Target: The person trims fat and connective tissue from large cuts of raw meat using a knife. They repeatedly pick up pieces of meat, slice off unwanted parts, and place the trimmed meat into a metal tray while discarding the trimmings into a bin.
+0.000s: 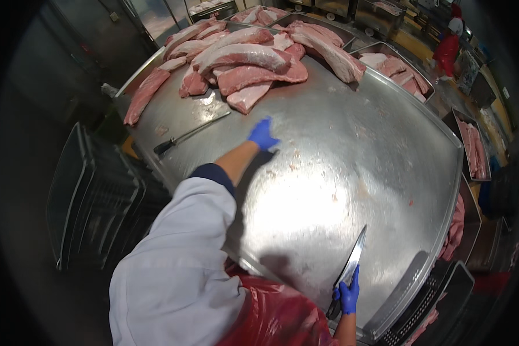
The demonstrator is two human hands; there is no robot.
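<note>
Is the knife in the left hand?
No, the right hand holds the knife, while the left hand is empty over the metal table near the meat pile.

L hand point(262, 136) blurred, fingers point(265, 124) hard to tell apart, R hand point(348, 296) hiding pt of knife handle point(332, 309), lower meat pieces point(249, 97) partly hidden under upper ones point(245, 56), red apron point(274, 314) & R forearm point(345, 331) cut off at btm edge, bkgd co-worker point(446, 52) too small/blurry for detail.
</note>
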